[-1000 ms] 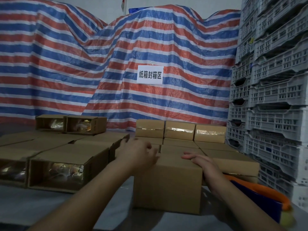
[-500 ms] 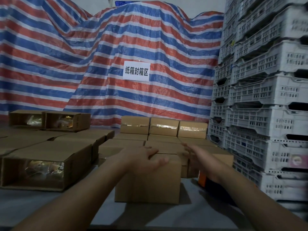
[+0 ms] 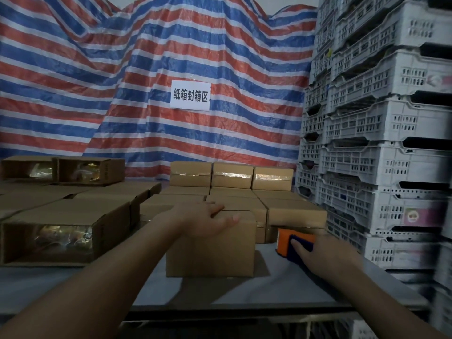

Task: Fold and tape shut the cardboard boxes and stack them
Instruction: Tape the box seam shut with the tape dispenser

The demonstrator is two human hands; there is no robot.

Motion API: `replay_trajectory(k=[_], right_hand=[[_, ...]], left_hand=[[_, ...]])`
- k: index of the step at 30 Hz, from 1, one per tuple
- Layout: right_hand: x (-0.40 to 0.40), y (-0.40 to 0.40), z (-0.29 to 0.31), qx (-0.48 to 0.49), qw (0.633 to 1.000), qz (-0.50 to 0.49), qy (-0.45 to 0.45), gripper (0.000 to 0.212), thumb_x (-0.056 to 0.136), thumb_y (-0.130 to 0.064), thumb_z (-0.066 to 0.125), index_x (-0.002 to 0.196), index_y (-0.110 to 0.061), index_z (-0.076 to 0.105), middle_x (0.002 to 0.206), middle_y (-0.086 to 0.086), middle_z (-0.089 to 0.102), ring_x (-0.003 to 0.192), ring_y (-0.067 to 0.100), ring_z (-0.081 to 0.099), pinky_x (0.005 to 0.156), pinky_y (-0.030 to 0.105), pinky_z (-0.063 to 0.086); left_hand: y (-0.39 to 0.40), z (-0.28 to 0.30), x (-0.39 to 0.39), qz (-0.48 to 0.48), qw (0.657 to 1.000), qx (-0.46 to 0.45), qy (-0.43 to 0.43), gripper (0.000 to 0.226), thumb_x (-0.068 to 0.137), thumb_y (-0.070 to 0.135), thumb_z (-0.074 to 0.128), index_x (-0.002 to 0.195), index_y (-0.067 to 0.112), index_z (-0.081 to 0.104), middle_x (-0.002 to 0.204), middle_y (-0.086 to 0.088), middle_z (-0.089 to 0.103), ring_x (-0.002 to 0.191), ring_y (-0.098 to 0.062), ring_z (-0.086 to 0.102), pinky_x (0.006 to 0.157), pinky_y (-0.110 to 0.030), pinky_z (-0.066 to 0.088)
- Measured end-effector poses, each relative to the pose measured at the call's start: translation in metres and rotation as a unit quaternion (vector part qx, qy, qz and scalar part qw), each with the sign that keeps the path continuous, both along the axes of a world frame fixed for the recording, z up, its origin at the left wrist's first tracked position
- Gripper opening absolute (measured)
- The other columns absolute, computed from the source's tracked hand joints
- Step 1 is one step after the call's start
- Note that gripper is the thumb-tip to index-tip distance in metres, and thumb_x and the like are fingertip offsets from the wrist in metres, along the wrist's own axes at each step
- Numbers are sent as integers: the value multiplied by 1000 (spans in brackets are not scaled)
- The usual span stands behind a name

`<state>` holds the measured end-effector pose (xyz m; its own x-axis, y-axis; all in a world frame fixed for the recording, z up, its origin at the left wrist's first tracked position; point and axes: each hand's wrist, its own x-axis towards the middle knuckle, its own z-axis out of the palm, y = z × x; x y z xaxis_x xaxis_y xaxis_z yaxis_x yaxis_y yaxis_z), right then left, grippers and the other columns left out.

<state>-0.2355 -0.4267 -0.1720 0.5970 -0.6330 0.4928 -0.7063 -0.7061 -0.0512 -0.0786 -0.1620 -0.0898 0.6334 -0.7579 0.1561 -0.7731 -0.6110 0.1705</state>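
— Hands first: what do we have on the near box?

— Our left hand (image 3: pixel 208 222) lies flat on top of the plain brown cardboard box (image 3: pixel 210 250) standing at the middle of the grey worktop (image 3: pixel 244 289), fingers straight and spread across the closed flaps. We are pressing, not gripping.

— And the right?

— Our right hand (image 3: pixel 315 253) reaches to the orange and dark blue tape dispenser (image 3: pixel 292 243) just right of that box, fingers laid over its blue part. We cannot tell whether they curl round it or only touch it.

— Where are the finished ones?

— Behind the near box, taped brown cardboard boxes (image 3: pixel 232 177) sit in rows, three on an upper layer with shiny tape across their fronts.

— On the left?

— Open-ended cardboard boxes (image 3: pixel 49 238) with glinting wrapped contents inside — one close, two further back.

— Surroundings?

— White slotted plastic crates (image 3: pixel 379 143) stacked high on the right, a red, white and blue striped tarpaulin (image 3: pixel 122 69) behind, bearing a white paper sign (image 3: pixel 190 95).
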Motion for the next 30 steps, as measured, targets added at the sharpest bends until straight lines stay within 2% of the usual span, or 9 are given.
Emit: replay_trajectory(k=[4, 7, 10, 13, 15, 18, 21, 27, 30], right_hand=[[2, -1, 2, -4, 1000, -1, -21, 70, 81, -87, 33, 77, -22, 58, 66, -5, 56, 57, 11, 52, 46, 26, 36], [4, 1, 29, 84, 986, 36, -137, 69, 81, -84, 44, 59, -19, 57, 55, -1, 57, 51, 14, 57, 43, 24, 34], [15, 11, 86, 183, 941, 115, -260, 80, 77, -84, 47, 56, -9, 61, 47, 4, 59, 45, 18, 59, 45, 24, 37], [43, 32, 139, 332, 853, 233, -329, 65, 81, -74, 59, 88, -11, 71, 68, 4, 72, 57, 16, 68, 56, 26, 48], [61, 52, 166, 435, 787, 304, -314, 61, 82, -70, 63, 99, -12, 71, 76, 6, 75, 62, 19, 69, 60, 29, 52], [87, 75, 185, 500, 740, 376, -248, 54, 88, -65, 60, 102, -13, 70, 74, 5, 74, 58, 16, 69, 58, 28, 55], [108, 86, 178, 494, 753, 403, -161, 53, 90, -64, 58, 97, -14, 72, 79, 7, 75, 61, 16, 69, 63, 27, 56], [120, 80, 167, 455, 769, 434, -115, 53, 91, -63, 56, 103, -14, 70, 80, 5, 76, 63, 12, 69, 56, 21, 53], [122, 84, 169, 436, 781, 440, -83, 55, 89, -67, 56, 102, -15, 70, 79, 4, 75, 62, 12, 67, 60, 22, 52]], left_hand=[[3, 9, -7, -13, 995, -33, 94, 75, 90, 77, 17, 154, 37, 22, 163, 2, 19, 149, -22, 16, 116, -50, 13], [9, 19, -7, 6, 981, -76, 181, 71, 94, 73, 15, 152, 36, 29, 160, 0, 27, 146, -22, 24, 117, -49, 13], [14, 25, -3, 13, 967, -134, 215, 70, 97, 68, 15, 150, 28, 39, 153, -1, 40, 137, -18, 38, 113, -38, 20], [16, 26, -2, -4, 954, -191, 231, 62, 103, 56, 14, 141, 23, 51, 141, 1, 53, 111, -7, 49, 97, -32, 27], [12, 27, 1, 9, 925, -261, 278, 62, 105, 52, 16, 131, 17, 60, 135, -2, 60, 119, -12, 53, 106, -34, 31], [4, 33, 10, 68, 814, -386, 428, 66, 107, 47, 19, 119, -1, 63, 129, -15, 64, 127, -23, 54, 115, -36, 32], [4, 36, 16, 100, 748, -454, 474, 78, 106, 50, 14, 106, -10, 65, 120, -24, 66, 119, -33, 60, 100, -34, 45], [4, 32, 25, 103, 722, -489, 479, 86, 102, 57, 12, 93, -5, 71, 87, -20, 75, 93, -32, 70, 91, -37, 54], [6, 31, 32, 81, 701, -527, 473, 70, 104, 51, 20, 91, 2, 67, 80, -17, 75, 85, -33, 74, 90, -44, 56]])
